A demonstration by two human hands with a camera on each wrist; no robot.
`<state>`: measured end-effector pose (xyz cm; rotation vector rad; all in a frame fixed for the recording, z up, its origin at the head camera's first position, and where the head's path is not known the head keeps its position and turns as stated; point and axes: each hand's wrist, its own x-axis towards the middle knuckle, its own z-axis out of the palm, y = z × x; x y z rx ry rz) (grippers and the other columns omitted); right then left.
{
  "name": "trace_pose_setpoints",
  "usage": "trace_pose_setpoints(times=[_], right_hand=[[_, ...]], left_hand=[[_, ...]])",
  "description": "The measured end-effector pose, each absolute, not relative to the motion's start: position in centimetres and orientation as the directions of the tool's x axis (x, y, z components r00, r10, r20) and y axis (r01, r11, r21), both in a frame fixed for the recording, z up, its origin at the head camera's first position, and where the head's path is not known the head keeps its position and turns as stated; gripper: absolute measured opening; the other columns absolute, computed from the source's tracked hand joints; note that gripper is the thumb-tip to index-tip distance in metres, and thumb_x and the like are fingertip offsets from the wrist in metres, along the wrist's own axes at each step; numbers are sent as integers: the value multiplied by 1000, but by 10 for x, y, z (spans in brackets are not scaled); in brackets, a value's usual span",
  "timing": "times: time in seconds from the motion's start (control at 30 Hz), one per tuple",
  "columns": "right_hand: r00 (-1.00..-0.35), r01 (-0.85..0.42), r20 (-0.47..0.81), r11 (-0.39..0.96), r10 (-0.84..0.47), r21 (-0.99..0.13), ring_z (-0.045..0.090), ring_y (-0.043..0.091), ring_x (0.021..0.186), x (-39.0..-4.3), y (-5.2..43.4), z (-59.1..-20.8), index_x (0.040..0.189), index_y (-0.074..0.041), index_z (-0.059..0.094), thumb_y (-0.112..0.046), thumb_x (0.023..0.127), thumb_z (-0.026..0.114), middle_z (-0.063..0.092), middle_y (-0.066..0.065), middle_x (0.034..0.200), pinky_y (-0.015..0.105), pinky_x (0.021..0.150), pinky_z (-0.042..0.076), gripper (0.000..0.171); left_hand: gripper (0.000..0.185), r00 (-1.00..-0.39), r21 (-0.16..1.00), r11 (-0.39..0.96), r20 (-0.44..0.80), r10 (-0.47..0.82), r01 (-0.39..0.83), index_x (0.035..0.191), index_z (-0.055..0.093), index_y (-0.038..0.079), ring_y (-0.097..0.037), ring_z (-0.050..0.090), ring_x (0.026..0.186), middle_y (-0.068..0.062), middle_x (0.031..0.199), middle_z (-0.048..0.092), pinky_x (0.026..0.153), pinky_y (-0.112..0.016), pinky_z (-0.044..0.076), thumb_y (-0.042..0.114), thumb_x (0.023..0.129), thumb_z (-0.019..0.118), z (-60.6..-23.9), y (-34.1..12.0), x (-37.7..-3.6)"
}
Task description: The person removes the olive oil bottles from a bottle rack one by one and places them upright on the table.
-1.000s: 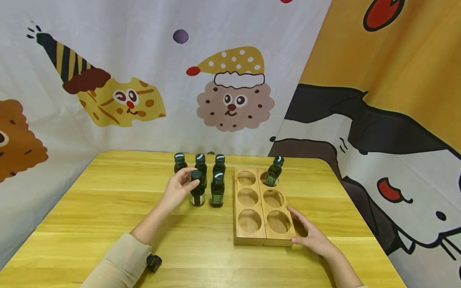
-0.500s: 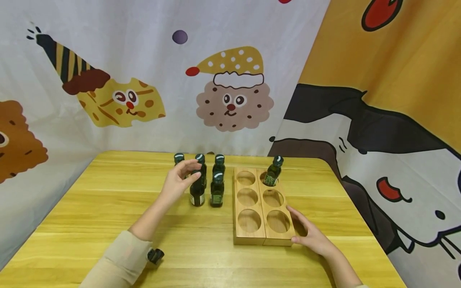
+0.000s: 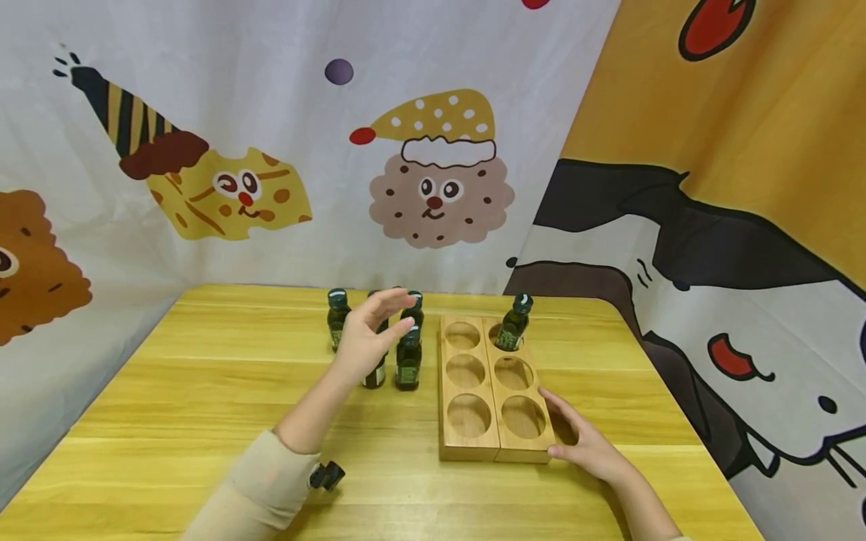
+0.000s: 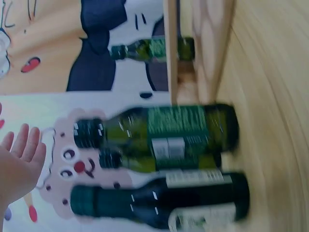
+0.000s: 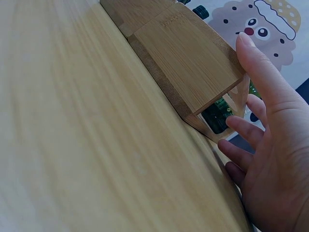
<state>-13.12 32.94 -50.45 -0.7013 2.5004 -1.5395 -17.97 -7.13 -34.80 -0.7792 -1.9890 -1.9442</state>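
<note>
Hovering over the cluster of loose bottles [image 3: 399,349], the left hand [image 3: 368,338] is being held with fingers spread and nothing gripped; a second ago the front bottle's cap was being pinched, so that bottle has been released and is standing just below the fingertips, not lifted. The wooden rack [image 3: 490,387] is being steadied at its near right corner by the right hand [image 3: 585,443], fingers straight and relaxed. One bottle [image 3: 514,323] is sitting tilted in the far right hole; five holes are being left empty.

Yellow wooden table [image 3: 203,391], green glass bottles [image 3: 408,359] standing grouped, six-hole wooden rack [image 3: 492,391] just beside them
</note>
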Motion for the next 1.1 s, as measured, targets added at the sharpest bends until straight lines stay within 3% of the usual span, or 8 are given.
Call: trace_pose_setpoints(times=[0.4, 0.57, 0.8, 1.1], right_hand=[[-875, -337, 154, 347, -459, -875, 34, 6, 132, -130, 328, -505, 153, -17, 25, -14, 84, 74, 35, 15, 149, 15, 102, 22, 85], [-863, -366, 188, 326, -468, -872, 37, 9, 130, -131, 327, -503, 152, -12, 26, -9, 82, 74, 39, 19, 145, 17, 103, 24, 85], [-865, -358, 175, 332, -470, -873, 36, 10, 131, -129, 327, -500, 153, -13, 25, -6, 82, 74, 37, 17, 147, 19, 104, 25, 87], [-855, -380, 199, 316, -479, -870, 33, 9, 133, -131, 328, -503, 152, -11, 25, -5, 81, 74, 34, 19, 148, 16, 104, 22, 87]], left_hand=[[41, -841, 872, -117, 490, 229, 475, 127, 53, -7, -34, 55, 114, -24, 121, 59, 103, -43, 38, -3, 89, 65, -341, -26, -179], [46, -865, 898, -159, 438, 243, 410, 132, 51, -4, -32, 54, 117, -20, 123, 59, 103, -40, 38, 1, 89, 66, -358, -3, -193], [50, -889, 919, -141, 391, 239, 367, 134, 52, 5, -27, 55, 117, -12, 125, 60, 98, -33, 44, 10, 88, 70, -374, 24, -204], [52, -899, 927, -60, 375, 227, 371, 135, 54, 12, -12, 54, 116, 1, 124, 62, 102, -35, 39, 22, 87, 73, -385, 52, -215]])
